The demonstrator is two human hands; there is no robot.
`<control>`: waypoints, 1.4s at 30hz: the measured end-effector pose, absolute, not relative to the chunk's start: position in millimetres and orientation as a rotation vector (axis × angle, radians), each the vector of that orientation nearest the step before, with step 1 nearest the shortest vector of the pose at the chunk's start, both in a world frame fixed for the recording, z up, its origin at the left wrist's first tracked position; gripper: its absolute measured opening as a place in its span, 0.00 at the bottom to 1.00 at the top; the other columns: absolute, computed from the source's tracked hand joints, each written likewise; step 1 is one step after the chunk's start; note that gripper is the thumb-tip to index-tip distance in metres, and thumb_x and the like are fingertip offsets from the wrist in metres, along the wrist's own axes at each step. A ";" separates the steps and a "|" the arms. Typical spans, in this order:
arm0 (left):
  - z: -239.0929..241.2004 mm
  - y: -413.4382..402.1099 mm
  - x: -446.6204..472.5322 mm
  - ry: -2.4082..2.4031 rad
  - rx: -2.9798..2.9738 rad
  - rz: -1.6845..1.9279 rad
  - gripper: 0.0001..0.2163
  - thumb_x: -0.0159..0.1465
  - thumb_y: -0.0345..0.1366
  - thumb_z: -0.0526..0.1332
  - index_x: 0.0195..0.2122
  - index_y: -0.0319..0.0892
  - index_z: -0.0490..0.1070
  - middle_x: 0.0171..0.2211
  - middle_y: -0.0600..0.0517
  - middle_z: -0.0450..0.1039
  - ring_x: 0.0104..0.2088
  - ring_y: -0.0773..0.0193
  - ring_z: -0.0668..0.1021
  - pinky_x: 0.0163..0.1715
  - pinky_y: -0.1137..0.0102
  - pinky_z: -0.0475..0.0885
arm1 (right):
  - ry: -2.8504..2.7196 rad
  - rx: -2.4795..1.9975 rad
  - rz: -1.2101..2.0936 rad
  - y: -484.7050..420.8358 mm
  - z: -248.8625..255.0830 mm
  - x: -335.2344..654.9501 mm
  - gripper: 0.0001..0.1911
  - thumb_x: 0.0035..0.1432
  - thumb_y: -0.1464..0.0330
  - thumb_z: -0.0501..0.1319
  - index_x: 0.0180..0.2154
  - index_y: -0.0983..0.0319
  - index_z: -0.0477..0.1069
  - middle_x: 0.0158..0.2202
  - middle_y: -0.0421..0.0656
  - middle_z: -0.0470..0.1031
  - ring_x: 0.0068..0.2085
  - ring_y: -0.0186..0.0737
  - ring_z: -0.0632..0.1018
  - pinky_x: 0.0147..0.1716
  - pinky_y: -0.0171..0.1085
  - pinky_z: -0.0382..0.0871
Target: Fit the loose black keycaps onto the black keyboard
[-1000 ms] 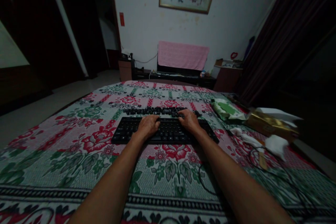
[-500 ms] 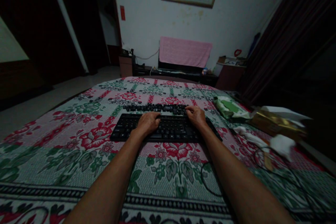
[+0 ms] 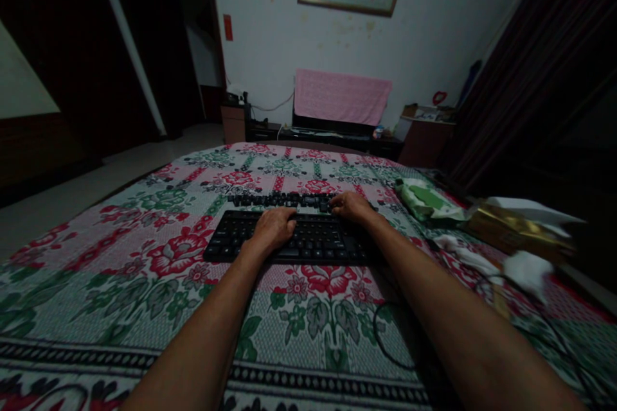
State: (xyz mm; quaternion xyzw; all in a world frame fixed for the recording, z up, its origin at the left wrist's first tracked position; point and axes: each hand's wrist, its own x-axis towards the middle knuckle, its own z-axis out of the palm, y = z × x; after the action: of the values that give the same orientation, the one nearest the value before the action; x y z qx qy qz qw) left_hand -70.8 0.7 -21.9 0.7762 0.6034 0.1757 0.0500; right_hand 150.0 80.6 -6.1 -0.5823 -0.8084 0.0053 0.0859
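Note:
A black keyboard (image 3: 308,250) lies on the flowered cloth, with bare patches where keycaps are off in its middle. My left hand (image 3: 274,228) rests on its upper part, fingers bent towards the far edge, holding it. Behind the keyboard runs a row of loose black keycaps (image 3: 279,200). At the right end of that row is my right hand (image 3: 353,207), its thumb and fingers drawn together on a dark keycap (image 3: 324,206); the exact grip is small and dim. My right forearm and hand cover the keyboard's right end.
A green-and-white packet (image 3: 427,200), a gold box (image 3: 515,228) and crumpled white tissue (image 3: 527,273) lie on the right. A thin black cable (image 3: 380,337) curls beside my right forearm. Beyond the flowered cloth (image 3: 159,334) stands a low cabinet with a pink towel (image 3: 342,97) above.
My right hand has moved left along the row of loose keycaps and now reaches further across the keyboard's right part. My left hand stays in place on the keyboard.

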 end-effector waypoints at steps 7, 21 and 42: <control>-22.0 0.0 -71.1 1.830 2.385 0.533 0.17 0.57 0.38 0.50 0.48 0.45 0.64 0.48 0.51 0.67 0.48 0.62 0.68 0.48 0.69 0.61 | -2.465 -1.704 -0.007 84.2 -7.1 147.9 0.16 0.43 0.66 0.59 0.38 0.56 0.73 0.36 0.41 0.75 0.38 0.38 0.73 0.35 0.32 0.64; -20.4 -0.9 -70.5 1.831 2.388 0.528 0.17 0.58 0.38 0.50 0.48 0.44 0.64 0.47 0.50 0.67 0.47 0.62 0.69 0.48 0.69 0.61 | -2.522 -1.701 0.055 96.6 -12.7 151.1 0.12 0.43 0.65 0.59 0.33 0.56 0.74 0.33 0.40 0.76 0.36 0.38 0.74 0.34 0.31 0.63; -21.5 0.1 -71.7 1.833 2.371 0.531 0.17 0.57 0.38 0.50 0.47 0.45 0.65 0.46 0.50 0.68 0.47 0.61 0.69 0.48 0.68 0.61 | -2.315 -1.589 0.265 59.5 8.1 157.3 0.12 0.43 0.64 0.58 0.31 0.62 0.73 0.26 0.38 0.74 0.26 0.31 0.71 0.24 0.28 0.59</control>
State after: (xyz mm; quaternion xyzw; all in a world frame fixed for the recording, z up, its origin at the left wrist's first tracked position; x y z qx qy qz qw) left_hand -71.7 0.1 -21.5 0.7781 0.6015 0.1742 0.0491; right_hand 157.3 59.5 8.1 -0.5561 -0.8103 0.0928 0.1599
